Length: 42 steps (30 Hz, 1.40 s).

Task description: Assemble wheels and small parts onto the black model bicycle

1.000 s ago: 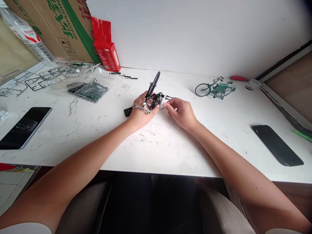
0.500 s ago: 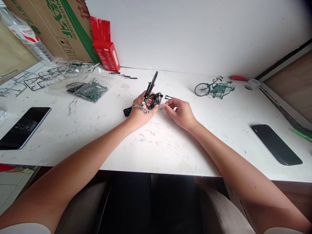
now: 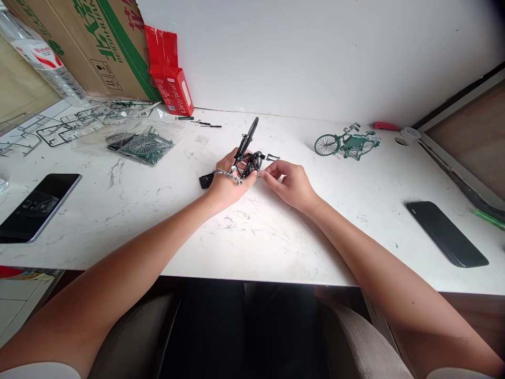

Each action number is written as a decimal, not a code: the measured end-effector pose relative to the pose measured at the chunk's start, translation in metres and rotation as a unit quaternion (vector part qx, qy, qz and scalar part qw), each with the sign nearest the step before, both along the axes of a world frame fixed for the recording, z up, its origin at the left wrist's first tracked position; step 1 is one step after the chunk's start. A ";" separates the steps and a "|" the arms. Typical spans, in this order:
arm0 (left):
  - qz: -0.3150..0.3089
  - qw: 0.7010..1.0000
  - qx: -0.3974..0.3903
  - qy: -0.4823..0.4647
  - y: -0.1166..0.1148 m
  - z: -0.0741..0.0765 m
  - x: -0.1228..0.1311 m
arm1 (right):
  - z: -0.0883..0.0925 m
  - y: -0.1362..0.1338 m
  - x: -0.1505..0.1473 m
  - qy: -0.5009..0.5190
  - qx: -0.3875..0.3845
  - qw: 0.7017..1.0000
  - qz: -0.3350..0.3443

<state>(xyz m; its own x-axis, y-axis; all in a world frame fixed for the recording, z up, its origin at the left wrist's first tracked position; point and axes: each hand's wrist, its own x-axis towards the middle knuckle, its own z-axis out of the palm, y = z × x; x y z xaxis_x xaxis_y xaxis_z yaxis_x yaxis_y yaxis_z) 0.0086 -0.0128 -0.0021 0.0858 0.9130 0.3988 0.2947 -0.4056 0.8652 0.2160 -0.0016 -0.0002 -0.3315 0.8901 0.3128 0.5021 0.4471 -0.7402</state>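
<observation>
My left hand (image 3: pixel 229 184) is wrapped round a black model bicycle (image 3: pixel 246 142), its wheel pointing up and away and its silvery handlebar lying over my fingers. Close beside it on the right, my right hand (image 3: pixel 288 181) pinches with thumb and forefinger; a tiny thin part seems to be at the fingertips, too small to make out, near the bicycle's rear wheel. A small black frame-shaped part (image 3: pixel 272 157) lies just beyond my right fingers. Partly behind my left hand is a flat black piece (image 3: pixel 205 181).
A green model bicycle (image 3: pixel 349 143) stands at the right, beyond a black phone-like object (image 3: pixel 447 233). Leftward are a phone (image 3: pixel 39 208), bagged green parts (image 3: pixel 144 146) and part frames (image 3: pixel 59 131). A red packet (image 3: pixel 169 73), carton (image 3: pixel 110 52) and bottle (image 3: pixel 43 55) stand behind.
My right hand's fingertips have moved slightly left, up against the black bicycle. The bicycle's raised wheel has tilted slightly to the right.
</observation>
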 end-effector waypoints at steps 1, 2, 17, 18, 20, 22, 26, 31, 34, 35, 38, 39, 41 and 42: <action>0.001 1.000 -0.004 0.000 -0.001 0.001 0.000 | 0.000 0.000 0.000 -0.006 0.004 1.000 -0.002; 0.000 1.000 -0.009 0.002 -0.001 0.002 0.000 | 0.000 0.000 0.000 -0.013 0.005 1.000 -0.005; 0.008 1.000 -0.007 0.027 -0.004 0.006 0.000 | 0.003 -0.002 0.000 0.004 -0.019 1.000 0.004; 0.011 0.999 -0.008 0.029 -0.004 0.006 0.000 | 0.003 -0.002 0.000 0.007 -0.013 1.000 0.004; 0.014 0.999 -0.008 0.037 -0.003 0.006 0.000 | 0.002 -0.002 0.001 0.009 -0.004 1.000 0.003; 0.014 0.999 -0.006 0.041 -0.003 0.006 0.000 | 0.001 -0.001 0.001 0.009 0.000 1.000 -0.001; 0.002 1.000 -0.014 0.026 -0.003 0.006 0.000 | 0.001 0.000 0.000 -0.015 -0.009 1.000 -0.008; -0.013 0.999 -0.011 0.037 -0.005 0.008 0.000 | 0.003 -0.003 -0.001 -0.031 -0.032 0.999 0.004; -0.013 0.999 -0.007 0.041 -0.006 0.008 0.001 | 0.004 -0.004 -0.001 -0.029 -0.046 0.999 0.005; -0.015 0.999 -0.008 0.038 -0.006 0.008 0.001 | 0.004 -0.004 -0.001 -0.027 -0.050 0.998 0.003; -0.016 0.999 -0.008 0.032 -0.005 0.007 0.001 | 0.003 -0.003 -0.001 -0.028 -0.042 0.999 0.001; -0.014 0.999 -0.006 0.034 -0.004 0.006 0.001 | 0.003 -0.003 -0.001 -0.032 -0.035 0.999 0.001; -0.007 0.999 -0.002 0.041 -0.004 0.005 0.000 | 0.001 -0.002 -0.001 -0.037 -0.023 0.999 0.001; -0.005 0.999 -0.002 0.041 -0.003 0.005 0.000 | 0.001 -0.002 -0.001 -0.038 -0.021 0.999 0.000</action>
<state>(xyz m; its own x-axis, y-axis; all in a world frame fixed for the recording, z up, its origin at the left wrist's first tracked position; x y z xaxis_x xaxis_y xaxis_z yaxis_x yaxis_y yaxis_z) 0.0086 -0.0161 0.0025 0.1268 0.9134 0.3868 0.3608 -0.4057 0.8398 0.2153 -0.0032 0.0006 -0.3531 0.9016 0.2498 0.5571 0.4171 -0.7181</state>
